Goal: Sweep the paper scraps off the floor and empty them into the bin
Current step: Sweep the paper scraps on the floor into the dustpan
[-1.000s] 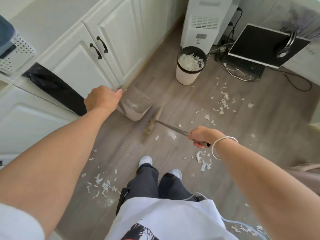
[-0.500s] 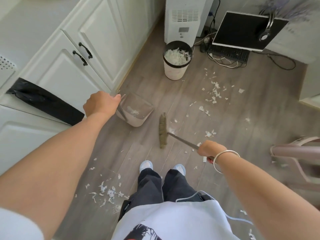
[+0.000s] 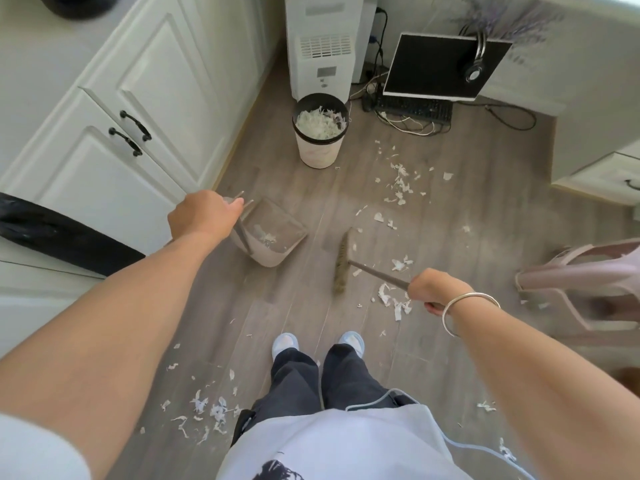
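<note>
My left hand [image 3: 204, 214] grips the handle of a pale dustpan [image 3: 277, 233] that rests on the wooden floor and holds a few scraps. My right hand [image 3: 431, 289] grips the thin handle of a broom, whose brush head [image 3: 341, 266] stands on the floor just right of the dustpan. White paper scraps [image 3: 398, 183] lie scattered on the floor beyond the broom, more scraps [image 3: 394, 299] lie beside my right hand, and another patch of scraps [image 3: 204, 410] lies at my lower left. A round bin [image 3: 320, 152] with a black liner, full of shredded paper, stands ahead.
White cabinets [image 3: 121, 133] run along the left. A white appliance [image 3: 322, 46] stands behind the bin, with a monitor [image 3: 443, 64], keyboard and cables to its right. A pink chair [image 3: 581, 275] is at the right. My feet [image 3: 318, 342] stand in the middle.
The broom head has drawn back from the dustpan's mouth to the right and turned upright along the boards. My right hand moved right and nearer. The view shifted towards the bin.
</note>
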The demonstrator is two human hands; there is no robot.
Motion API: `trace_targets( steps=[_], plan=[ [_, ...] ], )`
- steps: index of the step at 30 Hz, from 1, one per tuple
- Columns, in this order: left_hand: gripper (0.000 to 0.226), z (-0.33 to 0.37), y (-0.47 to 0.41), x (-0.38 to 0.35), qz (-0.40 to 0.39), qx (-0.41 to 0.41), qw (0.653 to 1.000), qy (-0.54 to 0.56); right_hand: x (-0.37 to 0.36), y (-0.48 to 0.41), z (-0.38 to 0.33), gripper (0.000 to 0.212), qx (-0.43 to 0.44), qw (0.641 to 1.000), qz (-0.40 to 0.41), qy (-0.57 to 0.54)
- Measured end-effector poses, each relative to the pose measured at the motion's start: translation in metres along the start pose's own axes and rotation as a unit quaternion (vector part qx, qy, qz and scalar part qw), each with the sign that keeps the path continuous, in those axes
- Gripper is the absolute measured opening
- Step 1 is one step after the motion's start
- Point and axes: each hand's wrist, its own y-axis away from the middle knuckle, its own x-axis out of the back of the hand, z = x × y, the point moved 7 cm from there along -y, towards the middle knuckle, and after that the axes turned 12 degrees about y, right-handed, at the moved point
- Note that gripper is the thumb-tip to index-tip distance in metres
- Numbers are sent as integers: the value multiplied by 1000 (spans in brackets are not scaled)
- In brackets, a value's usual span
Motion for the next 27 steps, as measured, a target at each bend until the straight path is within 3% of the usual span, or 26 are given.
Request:
trace_targets(
  steps=[9,16,20,24,27],
  plan=[
    [37,-8,-11,6,2,-21,1000,1,-41,0,-54,36,37,998,-44,-15],
    [48,-13,-24,5,-3,-27,1000,-6,-56,-3,-34,16,-27,998,-34,-43],
    [46,-9,-31,5,-15,-42,999,-7,-75,-1,-14,30,-56,995,-26,-72],
    [46,-2,-37,7,-33,-52,998,6,-60,7,1,13,-92,991,-23,-93],
    [42,8,-43,15,-34,-64,997,18,-34,8,6,17,-107,982,-37,-150]
  ],
)
